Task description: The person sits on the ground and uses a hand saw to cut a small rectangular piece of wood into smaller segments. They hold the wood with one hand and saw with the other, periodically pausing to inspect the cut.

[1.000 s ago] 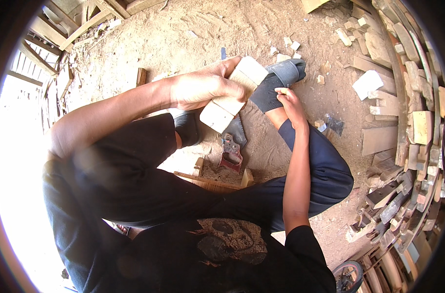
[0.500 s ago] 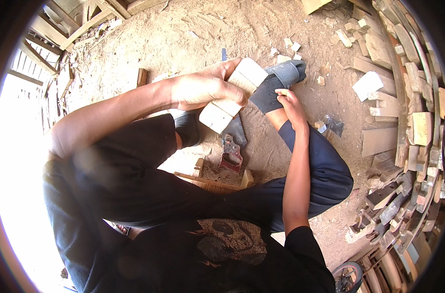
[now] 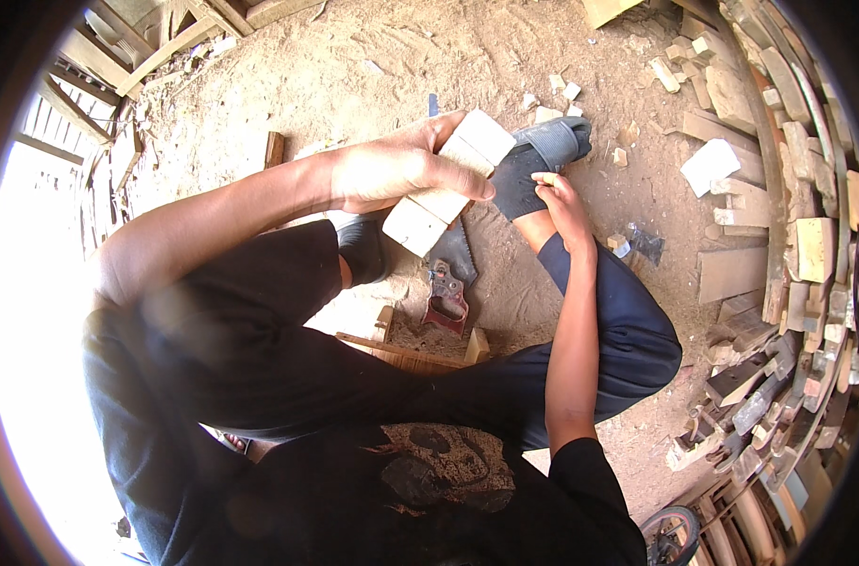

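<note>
My left hand is closed around a pale wooden block, held tilted above the ground between my legs. The thumb lies across the block's upper face, and the other fingers are mostly hidden behind it. To the right, my right hand hovers near my right shin with its fingers curled in toward the thumb. Whether something small is pinched there is hidden. Beneath the block lies a handsaw with a worn reddish handle; its dark blade runs away from me under the block.
A low wooden piece with upright ends sits between my thighs. Small wood offcuts lie beyond my right foot, which wears a dark shoe. Stacked timber lines the right side. A bicycle wheel shows at the lower right.
My left thumb has slid slightly to the right across the block, and the block has turned a little. My right hand stays in place.
</note>
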